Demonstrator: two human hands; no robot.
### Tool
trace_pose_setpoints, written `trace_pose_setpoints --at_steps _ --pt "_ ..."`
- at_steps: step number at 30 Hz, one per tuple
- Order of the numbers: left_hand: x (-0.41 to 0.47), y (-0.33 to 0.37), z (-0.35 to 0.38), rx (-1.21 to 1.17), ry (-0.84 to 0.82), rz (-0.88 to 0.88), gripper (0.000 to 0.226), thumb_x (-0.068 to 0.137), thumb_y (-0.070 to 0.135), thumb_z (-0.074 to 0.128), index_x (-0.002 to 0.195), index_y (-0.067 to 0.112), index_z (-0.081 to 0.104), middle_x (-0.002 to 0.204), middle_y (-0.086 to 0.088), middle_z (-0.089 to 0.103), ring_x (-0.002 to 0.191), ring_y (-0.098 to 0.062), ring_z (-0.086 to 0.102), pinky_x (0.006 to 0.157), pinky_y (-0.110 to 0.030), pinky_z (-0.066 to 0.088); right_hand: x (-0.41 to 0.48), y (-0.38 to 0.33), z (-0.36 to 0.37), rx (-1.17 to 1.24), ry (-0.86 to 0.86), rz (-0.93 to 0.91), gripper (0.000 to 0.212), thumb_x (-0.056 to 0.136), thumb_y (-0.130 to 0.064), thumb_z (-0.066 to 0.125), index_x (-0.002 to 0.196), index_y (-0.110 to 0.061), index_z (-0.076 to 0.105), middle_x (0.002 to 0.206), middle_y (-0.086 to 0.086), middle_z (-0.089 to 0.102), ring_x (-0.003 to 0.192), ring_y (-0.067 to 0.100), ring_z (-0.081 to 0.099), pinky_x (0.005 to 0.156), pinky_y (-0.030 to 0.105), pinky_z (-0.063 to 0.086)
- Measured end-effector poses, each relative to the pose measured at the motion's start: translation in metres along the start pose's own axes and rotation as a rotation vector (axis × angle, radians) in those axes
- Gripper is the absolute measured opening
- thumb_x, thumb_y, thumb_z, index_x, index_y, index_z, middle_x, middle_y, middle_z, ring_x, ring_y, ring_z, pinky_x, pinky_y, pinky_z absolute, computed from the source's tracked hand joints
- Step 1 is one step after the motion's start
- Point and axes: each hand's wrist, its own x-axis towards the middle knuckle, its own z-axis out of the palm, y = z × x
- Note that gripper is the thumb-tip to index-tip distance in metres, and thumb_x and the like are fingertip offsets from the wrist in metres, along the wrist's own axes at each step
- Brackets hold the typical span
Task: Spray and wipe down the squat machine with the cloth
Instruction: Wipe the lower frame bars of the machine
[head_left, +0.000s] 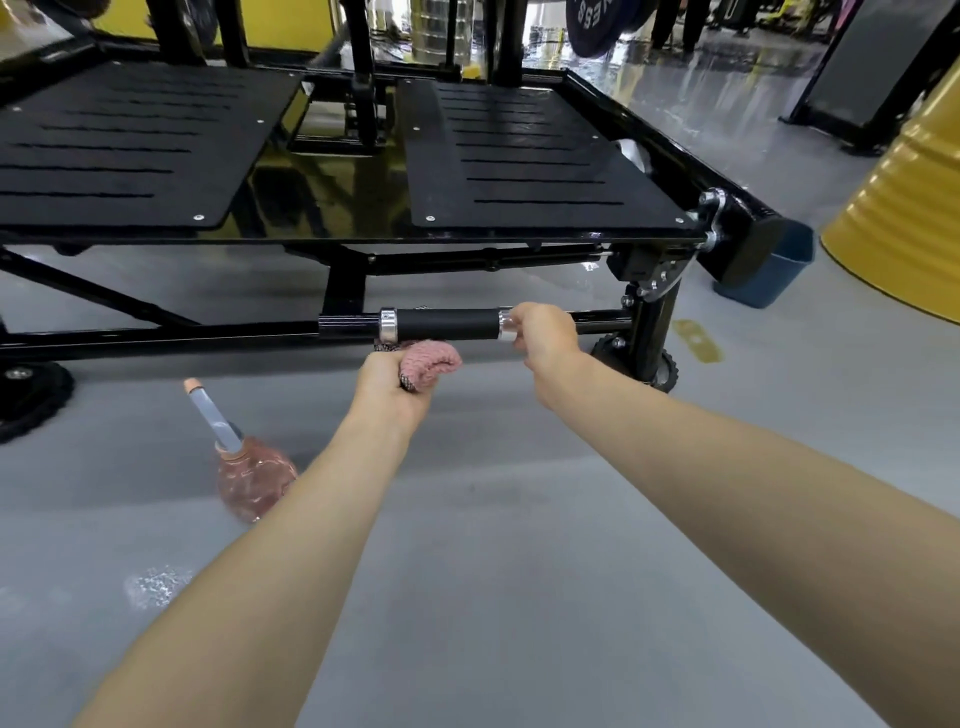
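The black squat machine (519, 156) fills the upper half of the view, with two slotted foot plates. A low black handle bar (447, 323) with silver collars runs along its front. My left hand (387, 382) grips a bunched pink cloth (431, 362) just under the bar's left collar. My right hand (545, 335) grips the bar at its right silver collar. A pink spray bottle (249, 470) with a grey nozzle stands tilted on the floor to the left of my left arm.
The grey floor (519, 545) is glossy, with a wet patch (156, 584) near the left. A blue bin (774, 270) and a yellow drum (904, 223) stand at the right. Machine wheels (660, 366) sit on the floor. A weight plate (597, 26) hangs at the back.
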Motion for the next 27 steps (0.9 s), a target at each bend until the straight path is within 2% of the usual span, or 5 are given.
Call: trace_pose_setpoints --at_steps 8,13,16,18,27 --pt "-0.039 0.031 -0.003 0.425 -0.012 -0.024 0.03 0.099 0.0 0.031 0.074 0.007 0.045 0.032 -0.006 0.051 0.029 -0.018 0.053 0.027 -0.022 0.04 -0.005 0.002 0.012 -0.048 0.04 -0.06 0.014 0.086 -0.003 0.043 0.078 -0.014 0.043 0.064 0.001 0.029 0.057 0.017 0.02 0.045 0.025 0.017" --pt "-0.049 0.052 0.011 0.627 -0.043 0.152 0.019 0.086 -0.009 0.044 0.087 0.007 0.054 0.076 -0.011 0.063 0.08 -0.03 0.066 0.073 -0.037 0.058 -0.011 0.001 0.015 0.097 0.058 -0.016 0.023 0.087 -0.008 0.043 0.101 -0.01 0.061 0.082 0.002 0.049 0.059 0.017 0.04 0.048 0.02 0.033" --pt "-0.043 0.072 0.027 0.946 0.032 0.469 0.015 0.088 -0.001 0.047 0.088 0.01 0.057 0.076 -0.005 0.058 0.066 -0.021 0.057 0.053 -0.018 0.049 -0.008 0.002 0.011 0.191 0.036 0.022 0.025 0.088 -0.007 0.045 0.106 -0.012 0.061 0.084 0.001 0.051 0.071 0.021 0.048 0.066 0.03 0.046" --pt "-0.034 0.081 0.034 1.352 0.096 0.625 0.011 0.09 0.011 0.049 0.091 0.011 0.06 0.085 -0.007 0.061 0.077 -0.027 0.059 0.069 -0.03 0.053 -0.004 0.004 0.008 0.193 0.019 0.02 0.024 0.088 -0.007 0.047 0.106 -0.012 0.062 0.083 0.001 0.052 0.072 0.021 0.05 0.074 0.032 0.05" --pt "-0.009 0.058 0.076 2.056 -0.048 0.419 0.028 0.095 0.026 0.045 0.108 0.008 0.063 0.102 -0.015 0.06 0.095 -0.034 0.058 0.076 -0.035 0.05 0.009 -0.001 -0.017 0.249 -0.148 0.166 0.021 0.093 -0.023 0.047 0.104 -0.012 0.061 0.097 0.01 0.063 0.08 0.025 0.058 0.072 0.032 0.044"
